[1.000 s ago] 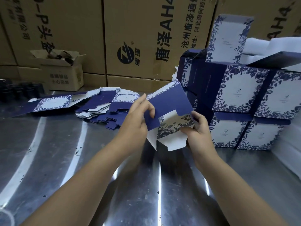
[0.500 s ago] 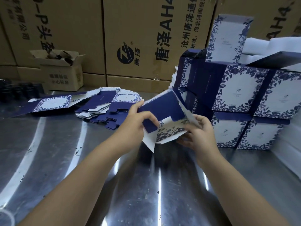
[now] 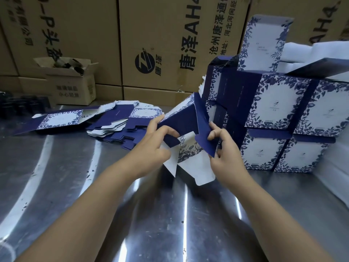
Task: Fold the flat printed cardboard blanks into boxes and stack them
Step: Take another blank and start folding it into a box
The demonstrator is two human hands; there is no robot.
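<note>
Liable to crease off the score lines if pushed askew: a half-opened navy-and-white floral printed cardboard blank [image 3: 186, 121], held tilted in the air, navy side flaps turned inward, white tabs [image 3: 200, 173] dangling loose underneath. Likely to spring back flat if released on either side before tucking, judging by the thin, springy look of the card. Apt to tear at a slot or buckle a tab if forced in the wrong order. Close, too, to the stack of finished blue-and-white floral boxes [image 3: 279, 110] just behind and to the right; liable, with a wide swing of the far corner, to nudge the open-topped upper ones, set a little unevenly. Little danger to the fanned pile of flat printed blanks [image 3: 120, 125], lying well apart at the left of the scuffed, shiny metal table [image 3: 94, 186]. As for the grip: left hand [image 3: 156, 146] closed on the left navy flap, thumb on the near face, fingers curled over the upper edge. Right hand [image 3: 224, 154] likewise closed, pinching the right navy flap between thumb and bent forefingers, other fingers tucked below. Neither slack; both tight on the card, touching nothing else. Blank clear of the tabletop, between the two hands, in front of the stack's lower left corner. Impossible to tell whether touching the boxes behind. Not yet squared up, not yet stacked.
</note>
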